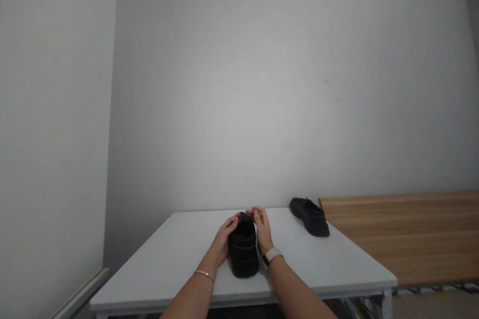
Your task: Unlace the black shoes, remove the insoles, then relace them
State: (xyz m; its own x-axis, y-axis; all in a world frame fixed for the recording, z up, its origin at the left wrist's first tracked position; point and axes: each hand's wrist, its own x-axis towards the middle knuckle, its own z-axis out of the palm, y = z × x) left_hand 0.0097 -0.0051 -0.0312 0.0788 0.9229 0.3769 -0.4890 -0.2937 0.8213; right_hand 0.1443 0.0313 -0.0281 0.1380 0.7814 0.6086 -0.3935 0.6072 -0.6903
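Note:
A black shoe (pixel 243 251) stands on the white table (pixel 168 259), its heel toward me. My left hand (pixel 223 239) curls round the shoe's left side, fingertips at its far end. My right hand (pixel 262 229) lies against the right side, fingers bent and pinching something small at the shoe's top, likely a lace. A thin bracelet (pixel 204 274) is on my left wrist and a white-strapped watch (pixel 272 255) on my right. A second black shoe (pixel 310 216) lies at the table's far right corner, away from both hands.
A wooden surface (pixel 404 234) adjoins the white table on the right. Plain grey walls stand behind and to the left. A pale rail (pixel 80 296) shows at the lower left, beside the table edge.

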